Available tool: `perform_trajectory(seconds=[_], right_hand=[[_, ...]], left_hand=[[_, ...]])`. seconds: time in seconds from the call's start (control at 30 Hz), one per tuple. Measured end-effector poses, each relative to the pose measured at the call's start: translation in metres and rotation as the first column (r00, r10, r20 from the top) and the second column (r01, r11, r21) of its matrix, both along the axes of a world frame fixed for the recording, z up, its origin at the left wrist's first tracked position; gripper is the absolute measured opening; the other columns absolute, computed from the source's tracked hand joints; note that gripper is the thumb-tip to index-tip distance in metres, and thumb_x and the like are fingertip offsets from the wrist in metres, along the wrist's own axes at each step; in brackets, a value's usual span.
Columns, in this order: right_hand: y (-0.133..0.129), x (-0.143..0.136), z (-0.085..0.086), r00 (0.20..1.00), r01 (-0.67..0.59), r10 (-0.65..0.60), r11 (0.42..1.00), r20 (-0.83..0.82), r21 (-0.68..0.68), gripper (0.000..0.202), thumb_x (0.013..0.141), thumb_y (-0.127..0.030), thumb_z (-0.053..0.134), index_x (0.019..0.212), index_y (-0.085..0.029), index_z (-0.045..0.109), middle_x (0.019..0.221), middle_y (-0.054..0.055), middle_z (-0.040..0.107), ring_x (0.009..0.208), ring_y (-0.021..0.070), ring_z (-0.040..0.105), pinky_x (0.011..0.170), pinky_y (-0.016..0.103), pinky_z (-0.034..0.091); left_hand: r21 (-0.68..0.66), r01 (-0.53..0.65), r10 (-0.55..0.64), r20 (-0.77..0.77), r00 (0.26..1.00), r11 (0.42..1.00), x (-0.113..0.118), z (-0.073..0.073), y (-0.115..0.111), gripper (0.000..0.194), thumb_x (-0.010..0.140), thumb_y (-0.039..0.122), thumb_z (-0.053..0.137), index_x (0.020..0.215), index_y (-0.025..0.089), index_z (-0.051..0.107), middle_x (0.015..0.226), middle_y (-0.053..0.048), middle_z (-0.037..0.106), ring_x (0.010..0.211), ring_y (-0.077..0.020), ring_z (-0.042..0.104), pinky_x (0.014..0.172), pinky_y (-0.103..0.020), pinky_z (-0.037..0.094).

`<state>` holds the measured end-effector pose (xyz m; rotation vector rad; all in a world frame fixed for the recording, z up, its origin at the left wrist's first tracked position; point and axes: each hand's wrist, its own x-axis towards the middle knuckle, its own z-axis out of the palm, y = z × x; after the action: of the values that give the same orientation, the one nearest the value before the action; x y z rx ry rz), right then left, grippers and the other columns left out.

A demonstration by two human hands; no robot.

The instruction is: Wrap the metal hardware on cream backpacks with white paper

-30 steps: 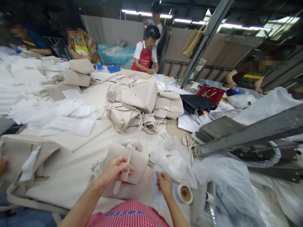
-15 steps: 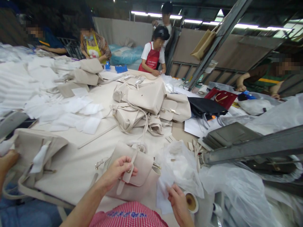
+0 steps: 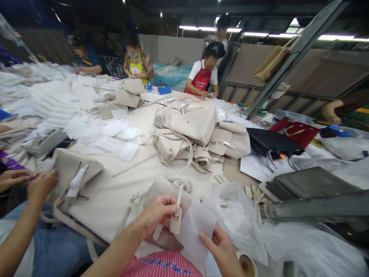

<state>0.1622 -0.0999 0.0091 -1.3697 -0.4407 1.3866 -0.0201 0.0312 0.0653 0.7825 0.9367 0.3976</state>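
Observation:
A beige handbag (image 3: 158, 192) lies on the table right in front of me. My left hand (image 3: 163, 211) pinches the bag's strap tab (image 3: 176, 219), a pale leather strip with a small metal fitting, raised off the flap. In my right hand (image 3: 216, 244) is a thin translucent white sheet (image 3: 196, 227), gripped between thumb and fingers. The sheet covers the lower right part of the bag and sits close beside the tab. Behind my right hand, a roll of tape (image 3: 247, 265) is partly hidden.
A pile of beige handbags (image 3: 196, 123) stands mid-table. White sheets (image 3: 115, 134) spread to the left. A plastic bag (image 3: 235, 207) and a grey metal beam (image 3: 311, 206) are at right. A co-worker's hands (image 3: 40, 184) hold another beige bag (image 3: 67, 165) at left.
My right hand has brought the translucent sheet up and left over the bag. My left hand has lifted the strap tab from the flap. The view has swung left.

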Motion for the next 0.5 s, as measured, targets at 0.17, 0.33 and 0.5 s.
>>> perform_trajectory(seconds=[0.17,0.33,0.5], right_hand=[[0.018,-0.02,-0.003,0.986,-0.149,0.147,0.989,0.083,0.016,0.041,0.069,-0.053,0.077,0.094,-0.02,0.079,0.089,0.009,0.078,0.087,0.0293,0.068,0.078,0.037,0.053],[0.024,-0.03,-0.003,0.984,-0.177,0.177,0.984,-0.009,0.03,0.04,0.072,-0.051,0.075,0.099,-0.021,0.078,0.092,0.008,0.077,0.085,0.0276,0.069,0.079,0.036,0.053],[0.022,-0.032,-0.013,0.999,-0.033,0.032,0.998,0.029,0.045,0.037,0.067,-0.047,0.081,0.093,-0.021,0.079,0.093,0.008,0.078,0.087,0.0266,0.069,0.082,0.035,0.053]], left_hand=[[0.069,-0.041,0.037,0.05,0.998,0.997,0.002,0.005,-0.004,0.022,0.059,0.027,0.073,0.054,0.016,0.055,0.067,-0.001,0.062,0.055,-0.0098,0.049,0.055,-0.023,0.037],[0.142,-0.102,0.108,-0.035,0.994,0.985,-0.002,0.016,-0.007,0.015,0.055,0.023,0.07,0.052,0.015,0.058,0.115,-0.008,0.063,0.085,-0.0191,0.058,0.066,-0.025,0.042],[0.197,-0.116,0.146,-0.142,0.979,0.973,-0.006,0.016,-0.01,0.011,0.053,0.023,0.068,0.053,0.014,0.061,0.117,-0.01,0.058,0.096,-0.0228,0.055,0.062,-0.023,0.038]])
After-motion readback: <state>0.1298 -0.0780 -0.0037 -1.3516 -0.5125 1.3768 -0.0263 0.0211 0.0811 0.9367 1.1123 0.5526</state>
